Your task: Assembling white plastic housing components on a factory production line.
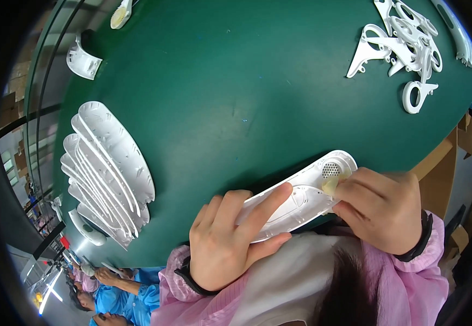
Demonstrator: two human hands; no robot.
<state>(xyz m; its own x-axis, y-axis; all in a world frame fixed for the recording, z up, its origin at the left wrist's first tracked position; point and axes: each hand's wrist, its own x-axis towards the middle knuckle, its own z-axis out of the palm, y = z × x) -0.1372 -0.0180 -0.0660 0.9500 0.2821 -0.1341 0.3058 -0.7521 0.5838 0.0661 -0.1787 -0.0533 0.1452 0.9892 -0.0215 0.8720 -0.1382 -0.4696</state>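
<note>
A long white plastic shell [309, 205] with rounded ends lies tilted at the near edge of the green table, its hollow side up. My left hand [219, 242] grips its left part, the index finger stretched along the inside and the thumb at the near rim. Small holes form a round grille [331, 169] at the shell's right end. Beside that grille my right hand [382, 209] pinches a small pale yellow piece [330, 186], which touches the shell's inner face. The fingertips partly hide this piece, and I cannot tell its kind.
Nested white shells [116, 152] stand at the left, with a curved white part [86, 231] near them. Another curved part [84, 61] sits far left. White ringed brackets [404, 41] are heaped far right, near stacked white pieces [458, 35]. Cardboard [437, 168] borders the right edge; people in blue [119, 296] work lower left.
</note>
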